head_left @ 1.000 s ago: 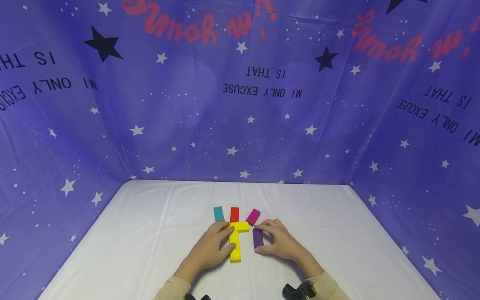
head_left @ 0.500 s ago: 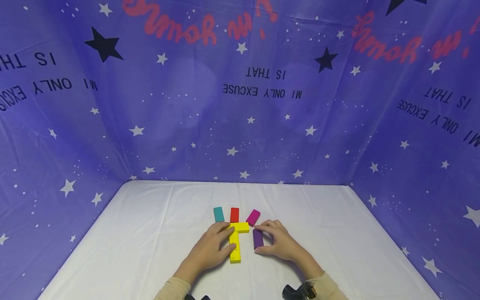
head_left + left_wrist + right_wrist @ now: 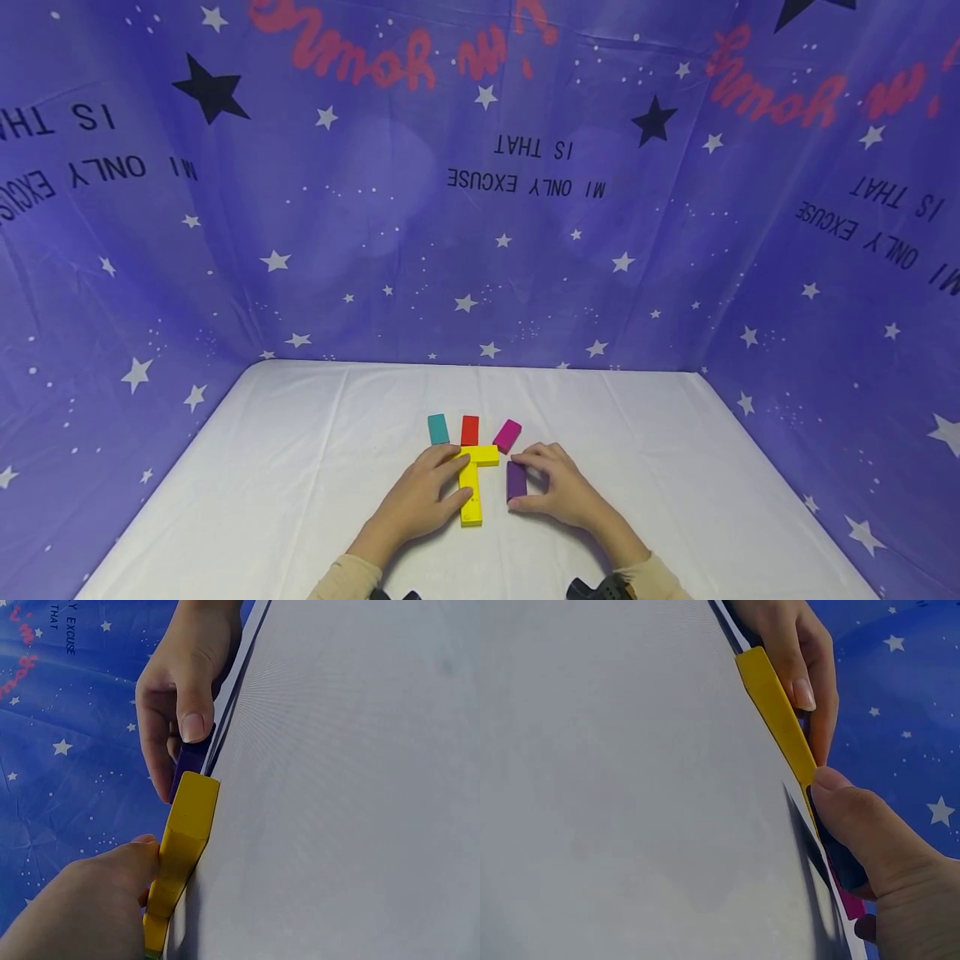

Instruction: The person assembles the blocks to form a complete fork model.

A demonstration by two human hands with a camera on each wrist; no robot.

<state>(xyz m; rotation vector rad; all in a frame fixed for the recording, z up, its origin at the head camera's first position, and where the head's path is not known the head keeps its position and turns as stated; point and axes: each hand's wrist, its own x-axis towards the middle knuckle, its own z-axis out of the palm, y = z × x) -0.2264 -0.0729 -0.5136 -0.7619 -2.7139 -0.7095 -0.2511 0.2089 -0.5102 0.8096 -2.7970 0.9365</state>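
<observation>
In the head view my left hand lies at the left of two yellow blocks, one lengthwise block and one crosswise block at its far end. Thumb and fingertips of that hand hold the lengthwise block; its fingers partly cover the joint between the two. My right hand pinches a purple block by its two ends, between thumb and fingers, a short gap to the right of the yellow ones. The left wrist view shows the purple block beyond the yellow block.
Just beyond the yellow blocks stand a teal block, a red block and a slanted magenta block. A white cloth covers the table. Purple-blue starry fabric hangs round its back and sides.
My right hand has shifted the purple block very slightly towards me, away from the magenta block. My left hand and the yellow blocks stay in place.
</observation>
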